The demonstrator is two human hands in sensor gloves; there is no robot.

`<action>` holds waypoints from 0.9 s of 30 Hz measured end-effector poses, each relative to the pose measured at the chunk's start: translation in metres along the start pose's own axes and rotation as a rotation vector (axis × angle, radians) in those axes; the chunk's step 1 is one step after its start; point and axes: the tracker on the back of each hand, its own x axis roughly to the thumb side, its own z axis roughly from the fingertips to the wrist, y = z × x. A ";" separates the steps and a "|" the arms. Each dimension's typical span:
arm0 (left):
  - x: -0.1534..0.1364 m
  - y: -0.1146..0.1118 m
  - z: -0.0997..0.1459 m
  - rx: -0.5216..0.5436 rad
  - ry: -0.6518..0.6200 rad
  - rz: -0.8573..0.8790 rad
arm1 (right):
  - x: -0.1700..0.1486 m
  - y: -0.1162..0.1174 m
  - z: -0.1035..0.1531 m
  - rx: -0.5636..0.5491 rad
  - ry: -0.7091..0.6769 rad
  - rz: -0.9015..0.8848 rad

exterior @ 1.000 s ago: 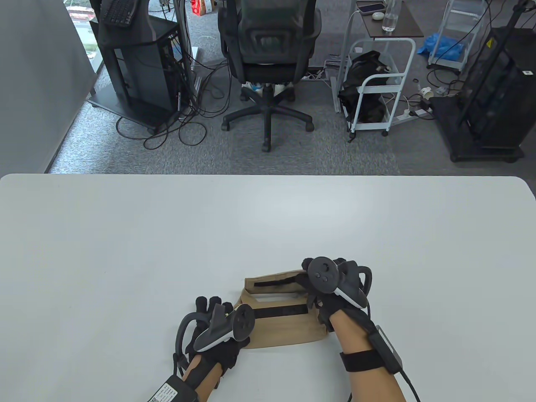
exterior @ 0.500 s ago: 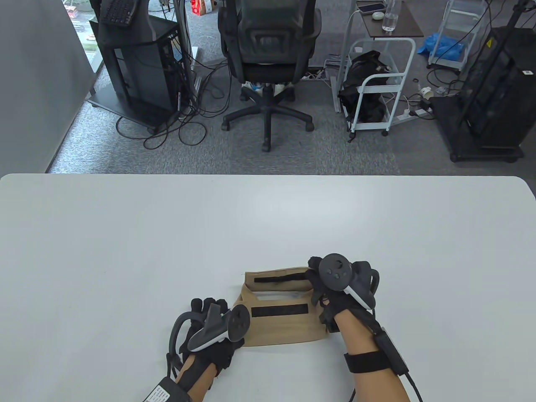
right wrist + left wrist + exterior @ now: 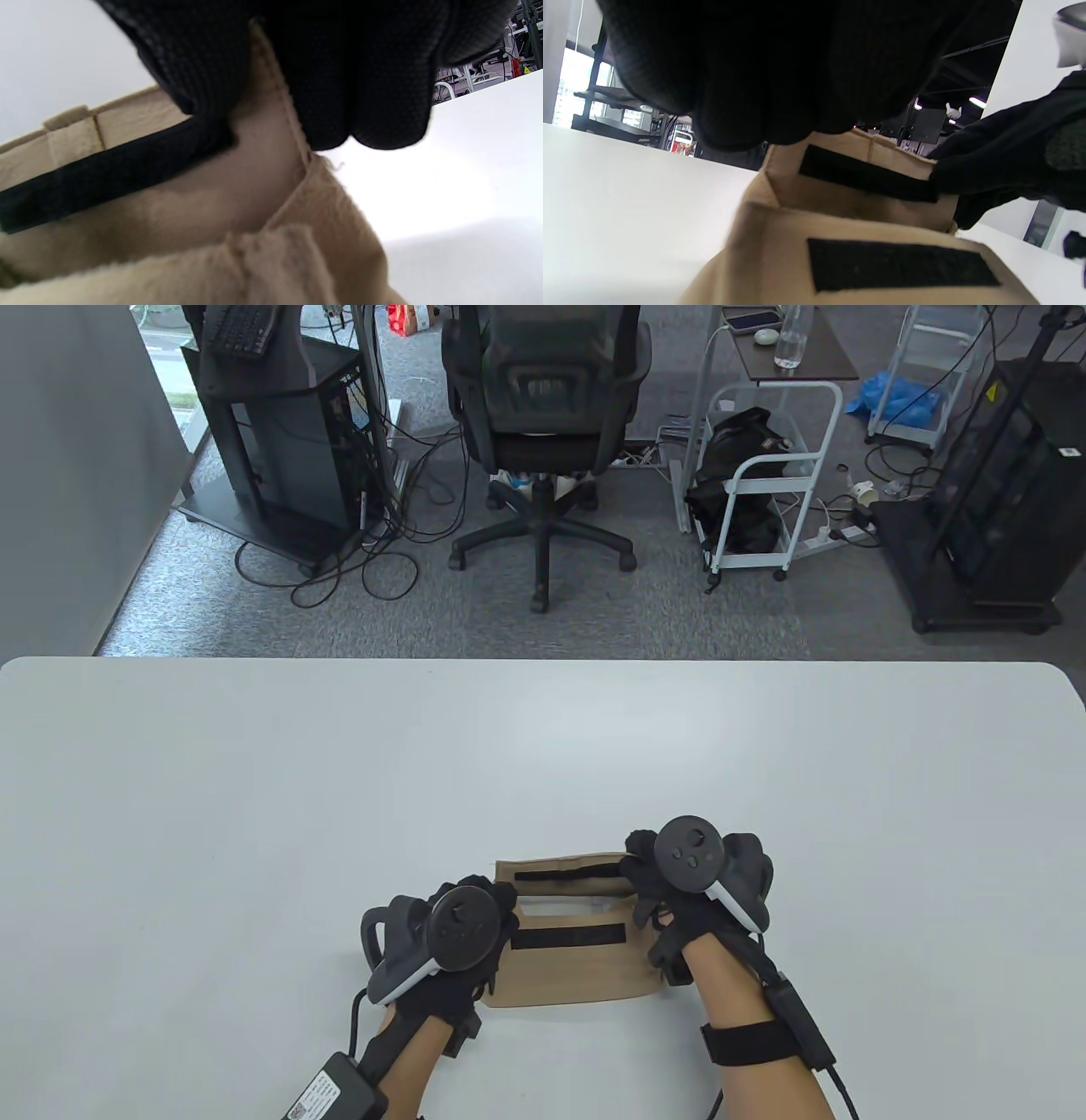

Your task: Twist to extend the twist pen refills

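Observation:
A tan fabric pouch (image 3: 577, 976) with two black velcro strips lies near the table's front edge. Its flap (image 3: 551, 867) is lifted open and something white (image 3: 560, 908) shows inside; no pen is visible. My right hand (image 3: 640, 869) pinches the flap's right end, thumb and fingers on either side of the seam in the right wrist view (image 3: 297, 106). My left hand (image 3: 496, 903) is over the pouch's left end, fingers curled just above the opening (image 3: 734, 127); I cannot tell whether they grip the fabric.
The white table (image 3: 339, 780) stretches far and to both sides of the pouch. Beyond its far edge stand an office chair (image 3: 543, 432), a black equipment rack (image 3: 280, 432) and a white cart (image 3: 764, 475).
My left hand has moved right and forward from beside the pouch onto its left end, rolling palm down. My right hand has kept hold of the flap and shifted slightly right.

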 end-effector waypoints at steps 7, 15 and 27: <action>0.023 -0.024 -0.029 -0.030 -0.013 -0.226 | 0.001 0.000 0.001 0.007 0.001 0.005; 0.020 -0.039 -0.035 -0.060 0.015 -0.219 | 0.002 -0.001 0.001 0.016 0.003 -0.005; 0.023 -0.039 -0.028 -0.250 -0.069 -0.188 | 0.001 -0.003 0.000 0.053 0.027 -0.025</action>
